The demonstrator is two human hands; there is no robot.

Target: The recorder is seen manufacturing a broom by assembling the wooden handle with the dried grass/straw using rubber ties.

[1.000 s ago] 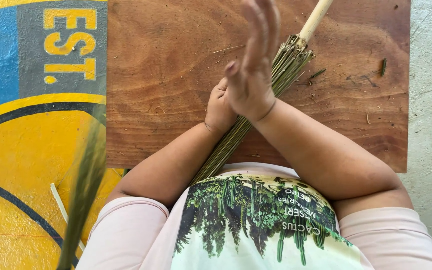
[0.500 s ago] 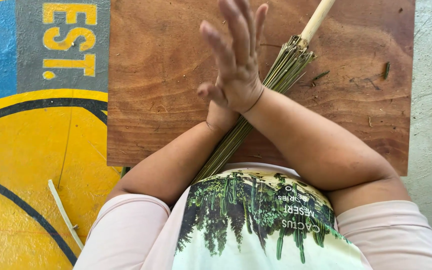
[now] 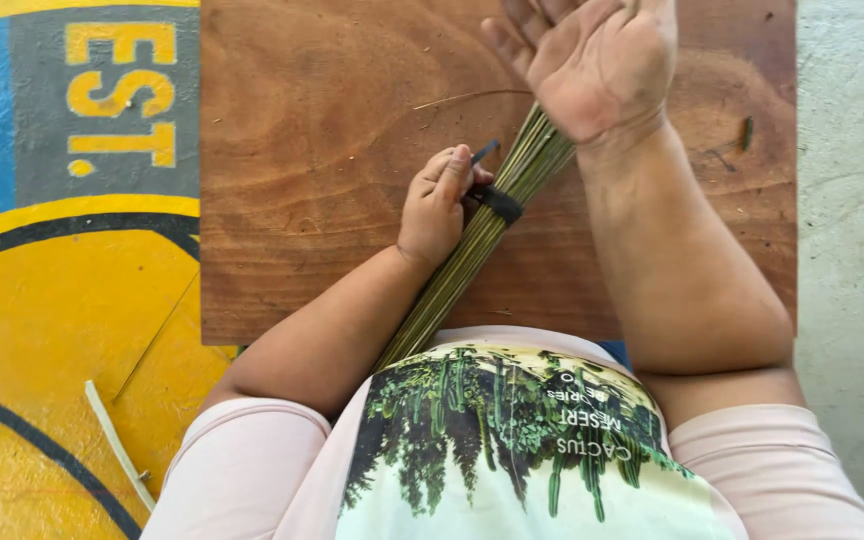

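A bundle of thin green-brown sticks [image 3: 472,255] lies slanted across a brown wooden board [image 3: 312,170], running from the person's lap up to the far right, with a dark band [image 3: 497,203] wrapped round it near the middle. The left hand [image 3: 437,205] has its fingers curled against the bundle at the band, pinching the band's loose end. The right hand [image 3: 597,60] hovers palm-up over the bundle's far end, fingers spread wide, holding nothing, while a painted yellow and blue floor [image 3: 52,300] lies to the left.
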